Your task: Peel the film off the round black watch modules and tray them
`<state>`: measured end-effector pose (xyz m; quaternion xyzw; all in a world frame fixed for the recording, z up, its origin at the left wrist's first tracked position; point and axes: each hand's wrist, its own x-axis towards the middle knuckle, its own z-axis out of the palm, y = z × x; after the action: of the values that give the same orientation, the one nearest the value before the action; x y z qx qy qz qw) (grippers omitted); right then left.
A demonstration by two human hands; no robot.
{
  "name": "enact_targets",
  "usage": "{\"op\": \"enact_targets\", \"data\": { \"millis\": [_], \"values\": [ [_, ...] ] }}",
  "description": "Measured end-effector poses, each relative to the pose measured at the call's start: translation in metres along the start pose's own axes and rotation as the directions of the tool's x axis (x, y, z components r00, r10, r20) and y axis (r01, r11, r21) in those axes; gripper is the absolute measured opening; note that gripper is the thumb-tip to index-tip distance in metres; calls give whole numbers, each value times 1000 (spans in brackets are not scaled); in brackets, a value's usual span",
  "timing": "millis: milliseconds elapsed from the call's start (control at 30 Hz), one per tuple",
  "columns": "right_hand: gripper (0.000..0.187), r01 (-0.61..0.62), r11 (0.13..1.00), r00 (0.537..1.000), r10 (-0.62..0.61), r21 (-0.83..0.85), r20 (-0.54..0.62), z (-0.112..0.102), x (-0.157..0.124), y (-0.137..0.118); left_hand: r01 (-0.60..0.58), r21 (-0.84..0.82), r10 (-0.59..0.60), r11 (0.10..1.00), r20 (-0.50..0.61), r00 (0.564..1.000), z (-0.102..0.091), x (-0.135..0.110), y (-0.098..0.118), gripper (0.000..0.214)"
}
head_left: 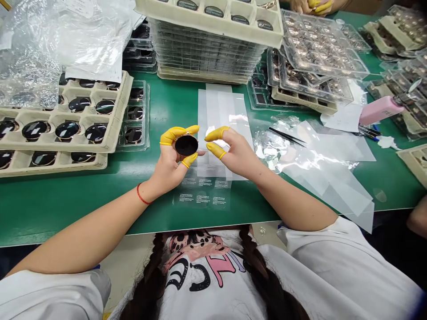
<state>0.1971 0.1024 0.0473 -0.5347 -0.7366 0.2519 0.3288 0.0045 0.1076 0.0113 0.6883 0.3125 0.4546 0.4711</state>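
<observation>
My left hand (175, 153), with yellow finger cots, grips a round watch case (186, 145) by its rim. Its glossy black face is turned up toward me, and a thin metallic edge shows around it. Just to the right, my right hand (230, 149) has yellow cots on thumb and index finger, their tips a little apart. A small crumpled white wipe (223, 143) shows between and behind these fingers, apart from the watch case. Under both hands lie translucent sheets (240, 129) and a clear sheet of printed stickers (202, 195).
Cream trays of round black watch cases (66, 131) stand at left beneath plastic wrap (30, 53). A tall tray stack (207, 53) rises ahead. Right are clear trays (323, 44), black tweezers (287, 137), loose films (333, 169) and a pink bottle (382, 110). Another person's hands (312, 6) are at the far side.
</observation>
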Motion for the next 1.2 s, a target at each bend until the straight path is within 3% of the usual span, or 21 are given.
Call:
{"op": "enact_targets", "data": {
  "millis": [167,300,467,633,933,1200],
  "values": [
    [7,-112,982,992,102,154,69,6,2,-2,-15,-35,16,999,42,999,1,-3,-1,47],
    [6,-133,967,991,127,218,39,4,5,-4,-28,-74,33,997,64,997,0,-3,-4,49],
    [10,-134,931,986,158,339,-47,-17,9,0,136,-3,-134,991,157,979,-4,0,-9,53],
    [16,-171,903,985,148,395,87,-20,5,-2,247,-44,-231,968,223,947,-6,5,-6,52],
    [14,-266,859,960,197,438,198,0,0,-7,178,-41,-165,983,223,961,-5,4,-3,50],
    [9,-290,840,956,233,459,179,2,-1,-10,161,-41,-149,986,220,964,-4,4,-3,48]
  ]
}}
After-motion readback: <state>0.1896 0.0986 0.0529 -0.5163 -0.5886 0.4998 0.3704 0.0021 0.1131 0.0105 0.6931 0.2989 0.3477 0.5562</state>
